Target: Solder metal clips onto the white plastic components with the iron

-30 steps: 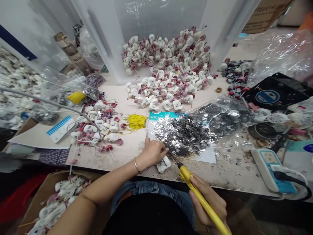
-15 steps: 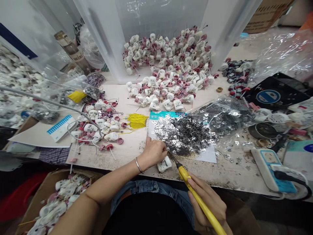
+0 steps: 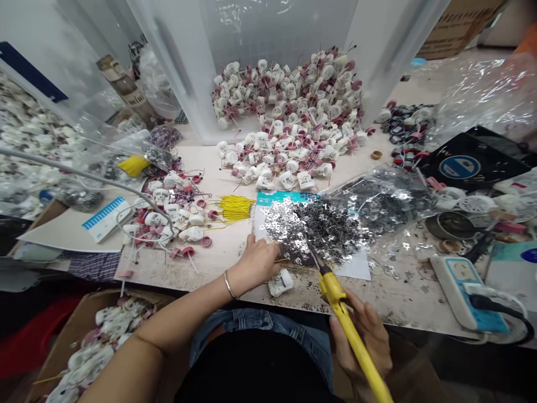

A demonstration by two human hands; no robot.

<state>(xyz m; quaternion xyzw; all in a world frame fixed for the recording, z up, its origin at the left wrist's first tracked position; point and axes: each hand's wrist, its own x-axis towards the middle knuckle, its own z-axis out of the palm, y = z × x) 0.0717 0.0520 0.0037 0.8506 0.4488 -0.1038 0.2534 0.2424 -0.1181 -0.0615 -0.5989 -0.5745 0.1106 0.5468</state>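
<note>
My left hand (image 3: pixel 260 259) is closed at the near edge of the sheet, with a short yellow wire (image 3: pixel 282 259) sticking out from its fingertips. Just below it a white plastic part (image 3: pixel 281 282) lies on the table. My right hand (image 3: pixel 364 336) is wrapped round a yellow tool (image 3: pixel 352 330) with a dark, thin metal tip. That tip reaches into the pile of small silver and dark metal pieces (image 3: pixel 327 226), heaped on a white and teal sheet (image 3: pixel 361 266). A bundle of yellow wires (image 3: pixel 235 208) lies left of the sheet.
White and pink parts spill from a translucent bin (image 3: pixel 184 73) at the back. More parts (image 3: pixel 180 215) lie at the left. At the right are a black fan (image 3: pixel 474 159), a round metal tin (image 3: pixel 451 225) and a power strip (image 3: pixel 470 294). A cardboard box (image 3: pixel 79 319) stands below left.
The yellow tool has moved up and right, its tip now in the metal pieces. My left hand has shifted slightly left, away from the tip, and the yellow wire now shows.
</note>
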